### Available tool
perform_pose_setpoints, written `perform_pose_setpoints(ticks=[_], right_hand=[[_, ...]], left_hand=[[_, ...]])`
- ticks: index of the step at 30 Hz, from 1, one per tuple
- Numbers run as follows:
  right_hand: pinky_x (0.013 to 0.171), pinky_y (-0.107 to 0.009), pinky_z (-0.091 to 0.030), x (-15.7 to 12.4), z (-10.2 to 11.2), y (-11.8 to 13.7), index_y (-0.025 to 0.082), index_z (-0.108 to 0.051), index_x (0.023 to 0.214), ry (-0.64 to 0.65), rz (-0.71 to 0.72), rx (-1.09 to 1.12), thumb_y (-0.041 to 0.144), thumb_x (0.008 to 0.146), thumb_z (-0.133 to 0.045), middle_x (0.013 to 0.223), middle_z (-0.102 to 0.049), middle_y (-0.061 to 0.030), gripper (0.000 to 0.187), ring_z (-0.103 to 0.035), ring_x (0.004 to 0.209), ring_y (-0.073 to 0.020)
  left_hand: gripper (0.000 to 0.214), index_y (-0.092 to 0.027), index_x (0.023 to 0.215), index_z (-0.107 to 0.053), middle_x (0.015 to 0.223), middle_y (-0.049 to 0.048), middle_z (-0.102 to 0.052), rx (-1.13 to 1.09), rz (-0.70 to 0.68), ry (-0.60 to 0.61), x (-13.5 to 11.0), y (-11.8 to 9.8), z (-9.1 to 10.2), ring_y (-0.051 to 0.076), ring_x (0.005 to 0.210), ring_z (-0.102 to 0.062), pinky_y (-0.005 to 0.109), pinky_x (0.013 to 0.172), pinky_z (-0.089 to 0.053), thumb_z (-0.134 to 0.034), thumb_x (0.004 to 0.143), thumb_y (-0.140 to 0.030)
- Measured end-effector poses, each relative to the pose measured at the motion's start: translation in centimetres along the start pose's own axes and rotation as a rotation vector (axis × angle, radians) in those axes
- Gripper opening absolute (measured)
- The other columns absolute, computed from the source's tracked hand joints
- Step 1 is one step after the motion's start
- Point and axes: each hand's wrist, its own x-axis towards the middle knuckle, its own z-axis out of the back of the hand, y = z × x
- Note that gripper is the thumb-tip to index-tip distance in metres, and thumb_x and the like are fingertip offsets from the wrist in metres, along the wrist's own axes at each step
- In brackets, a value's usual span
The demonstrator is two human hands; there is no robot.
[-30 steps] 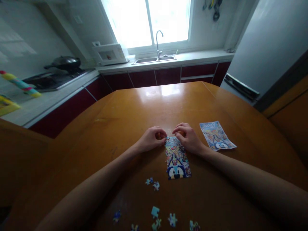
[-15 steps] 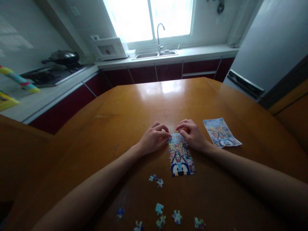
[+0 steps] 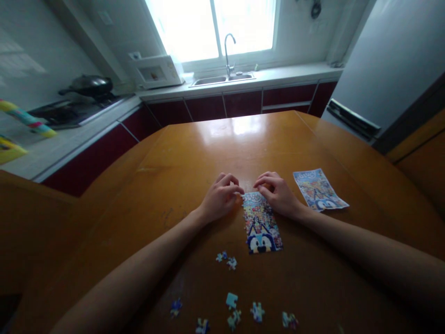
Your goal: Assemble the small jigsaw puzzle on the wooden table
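Note:
A partly assembled jigsaw puzzle (image 3: 261, 225) lies flat on the wooden table, a blue cartoon dog's face at its near end. Its left side has a jagged, knobbed edge. At its far left corner is my left hand (image 3: 221, 197), fingers bent, index fingertip at the corner; whatever lies between thumb and fingers is hidden. My right hand (image 3: 278, 195) rests curled on the far right edge, thumb on the puzzle. Nearer to me lie loose puzzle pieces, among them a plain light-blue piece (image 3: 231, 300), a dark blue piece (image 3: 175, 307) and a pale piece (image 3: 257, 311).
A creased picture sheet (image 3: 320, 189) lies right of my right hand. The wooden table (image 3: 194, 157) stretches toward a counter with a sink (image 3: 212, 80), a microwave (image 3: 158, 72) and a wok (image 3: 91, 86) on the stove. A grey fridge (image 3: 385, 65) stands at the right.
My left hand has shifted slightly left, its fingers drawn back a little from the puzzle's far left corner. My right hand stays in place on the puzzle.

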Motion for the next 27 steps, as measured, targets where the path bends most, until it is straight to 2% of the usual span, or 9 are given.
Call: perform_pose_setpoints(ticks=[7,13,18,24,27], right_hand=[[0.087,-0.041,-0.046,0.02,0.03,-0.06,0.023,-0.072,0.082,0.004,0.005,-0.006,0.015,0.086,-0.059,0.091,-0.067,-0.0061,0.016,-0.059,0.096,-0.0233],[0.085,-0.041,-0.047,0.03,0.07,-0.02,0.024,-0.072,0.082,0.009,0.003,-0.007,0.015,0.086,-0.059,0.092,-0.067,-0.0059,0.015,-0.059,0.095,-0.0233],[0.087,-0.042,-0.046,0.04,0.06,-0.02,0.023,-0.072,0.081,0.004,0.003,-0.006,0.015,0.085,-0.059,0.092,-0.067,-0.0062,0.015,-0.059,0.096,-0.0237],[0.088,-0.044,-0.045,0.07,0.08,-0.01,0.025,-0.071,0.081,0.015,0.002,-0.010,0.015,0.085,-0.059,0.090,-0.068,-0.0054,0.016,-0.059,0.096,-0.0243],[0.089,-0.043,-0.045,0.06,0.07,-0.03,0.025,-0.071,0.082,0.006,0.007,-0.008,0.015,0.085,-0.059,0.091,-0.067,-0.0052,0.016,-0.059,0.096,-0.0240]], left_hand=[[0.038,-0.026,0.087,-0.078,0.099,0.0052,-0.061,0.001,-0.036,0.055,0.07,-0.12,0.07,0.021,0.096,-0.049,0.035,0.084,-0.047,-0.053,0.082,0.002],[0.042,-0.025,0.098,-0.076,0.100,0.0058,-0.060,0.008,-0.014,0.016,0.10,-0.19,0.09,0.021,0.094,-0.048,0.036,0.083,-0.048,-0.050,0.080,0.002],[0.047,-0.029,0.099,-0.078,0.104,0.0056,-0.059,0.039,-0.047,0.078,0.06,-0.01,0.02,0.022,0.100,-0.047,0.039,0.090,-0.048,-0.051,0.079,0.005],[0.045,-0.025,0.099,-0.074,0.108,0.0062,-0.058,0.051,-0.023,0.137,0.22,-0.38,-0.09,0.023,0.102,-0.047,0.041,0.092,-0.048,-0.049,0.077,0.005],[0.049,-0.023,0.107,-0.070,0.110,0.0068,-0.058,0.021,-0.011,0.111,0.21,-0.41,-0.20,0.023,0.104,-0.047,0.040,0.094,-0.048,-0.047,0.075,0.006]])
